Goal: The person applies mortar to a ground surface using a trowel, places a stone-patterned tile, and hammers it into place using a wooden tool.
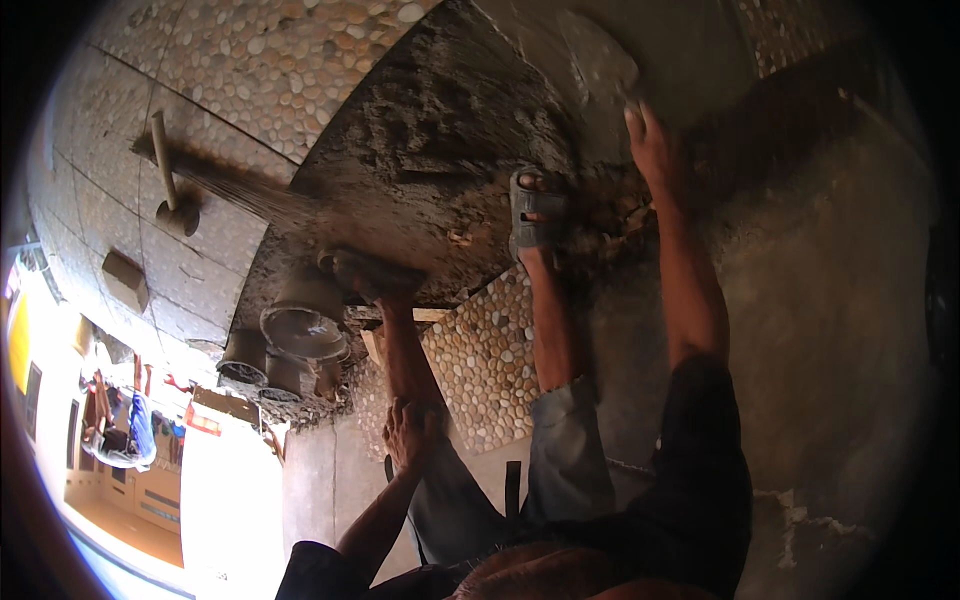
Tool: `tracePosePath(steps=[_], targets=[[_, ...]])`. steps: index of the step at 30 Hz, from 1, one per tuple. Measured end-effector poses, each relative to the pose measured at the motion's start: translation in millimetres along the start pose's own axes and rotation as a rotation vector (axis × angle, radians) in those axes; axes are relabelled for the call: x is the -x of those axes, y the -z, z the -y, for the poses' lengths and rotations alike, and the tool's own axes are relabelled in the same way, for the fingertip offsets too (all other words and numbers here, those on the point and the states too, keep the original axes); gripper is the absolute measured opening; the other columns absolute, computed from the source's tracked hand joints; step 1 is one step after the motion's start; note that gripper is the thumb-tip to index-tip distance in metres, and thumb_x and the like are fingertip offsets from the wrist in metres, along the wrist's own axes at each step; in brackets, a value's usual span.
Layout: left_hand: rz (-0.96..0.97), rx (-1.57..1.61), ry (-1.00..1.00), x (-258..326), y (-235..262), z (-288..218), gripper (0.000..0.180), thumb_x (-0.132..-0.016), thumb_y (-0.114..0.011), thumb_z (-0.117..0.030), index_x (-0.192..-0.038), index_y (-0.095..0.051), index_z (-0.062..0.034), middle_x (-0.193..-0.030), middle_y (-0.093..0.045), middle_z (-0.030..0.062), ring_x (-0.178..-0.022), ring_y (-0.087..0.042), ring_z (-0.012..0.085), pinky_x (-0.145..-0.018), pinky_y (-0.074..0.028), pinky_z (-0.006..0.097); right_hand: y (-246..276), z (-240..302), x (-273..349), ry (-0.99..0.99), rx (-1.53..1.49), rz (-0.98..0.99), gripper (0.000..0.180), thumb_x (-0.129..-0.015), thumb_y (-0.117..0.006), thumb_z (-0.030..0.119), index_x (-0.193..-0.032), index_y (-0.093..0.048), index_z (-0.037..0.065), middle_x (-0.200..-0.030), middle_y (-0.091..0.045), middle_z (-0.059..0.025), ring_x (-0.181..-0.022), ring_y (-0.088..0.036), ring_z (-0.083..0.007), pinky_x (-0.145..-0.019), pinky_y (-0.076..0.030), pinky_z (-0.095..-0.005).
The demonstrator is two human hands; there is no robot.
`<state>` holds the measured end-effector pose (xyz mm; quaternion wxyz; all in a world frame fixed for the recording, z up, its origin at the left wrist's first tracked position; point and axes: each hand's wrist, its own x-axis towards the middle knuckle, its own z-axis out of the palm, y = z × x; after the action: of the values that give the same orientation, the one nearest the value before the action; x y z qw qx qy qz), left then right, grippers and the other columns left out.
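Note:
My right hand (652, 145) is stretched far forward, closed on a trowel (600, 55); the handle is mostly hidden by the fingers. The trowel's metal blade lies against smooth grey wet mortar (690, 60). To its left is rough, dark mortar or soil (430, 120). Lower down, my left hand (410, 435) rests on my left leg by the knee, its fingers spread over the leg and holding no tool. My sandalled right foot (538, 210) stands at the edge of the dark patch, and my left foot (375, 275) is beside the buckets.
Several buckets (305, 315) cluster left of my left foot. Pebble-faced tiles (290, 60) border the dark patch, and another pebble tile (490, 360) lies between my legs. A mallet (178, 215) and a block (125, 280) sit farther left. A person (125, 430) is at the far left.

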<state>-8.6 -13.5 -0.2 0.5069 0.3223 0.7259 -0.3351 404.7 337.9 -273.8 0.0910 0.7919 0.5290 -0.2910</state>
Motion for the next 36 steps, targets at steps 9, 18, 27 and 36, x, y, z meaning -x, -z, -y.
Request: tracePosePath(steps=[9,18,27,36], targets=[[-0.021,0.003,-0.026,0.2,-4.1,-3.0,0.052,-0.084,-0.056,-0.042,-0.123,-0.053,-0.0079,-0.140,-0.040,0.0177,-0.131,-0.035,0.0341,-0.106,-0.027,0.047,-12.3,-44.4,-41.8,-0.188,-0.067,-0.250,0.062,-0.095,-0.038,0.052,-0.130,-0.049,0.002,-0.116,-0.059,-0.0248,-0.106,-0.060,-0.0381,-0.085,-0.049,-0.0474],[-0.038,-0.017,-0.020,1.0,-0.9,1.6,0.052,-0.084,-0.054,-0.043,-0.122,-0.053,-0.0076,-0.140,-0.041,0.0180,-0.132,-0.034,0.0339,-0.107,-0.025,0.048,-52.4,-35.4,66.0,-0.087,-0.198,0.047,0.056,-0.095,-0.041,0.050,-0.132,-0.050,0.009,-0.123,-0.058,-0.0213,-0.116,-0.052,-0.0405,-0.095,-0.043,-0.0449],[-0.024,-0.005,-0.016,1.7,7.1,1.9,0.053,-0.083,-0.054,-0.044,-0.123,-0.052,-0.0092,-0.141,-0.041,0.0167,-0.132,-0.034,0.0334,-0.107,-0.025,0.048,-13.6,-32.8,-12.1,-0.304,-0.217,-0.082,0.067,-0.093,-0.040,0.058,-0.137,-0.044,0.007,-0.125,-0.055,-0.0225,-0.115,-0.053,-0.0409,-0.091,-0.046,-0.0492],[-0.070,0.005,-0.061,5.2,12.3,7.1,0.051,-0.082,-0.055,-0.045,-0.120,-0.054,-0.0099,-0.134,-0.046,0.0126,-0.128,-0.038,0.0311,-0.105,-0.027,0.047,-27.1,59.9,26.0,-0.313,-0.533,0.073,0.058,-0.094,-0.043,0.052,-0.126,-0.050,0.005,-0.113,-0.060,-0.0238,-0.108,-0.055,-0.0429,-0.088,-0.046,-0.0505]])
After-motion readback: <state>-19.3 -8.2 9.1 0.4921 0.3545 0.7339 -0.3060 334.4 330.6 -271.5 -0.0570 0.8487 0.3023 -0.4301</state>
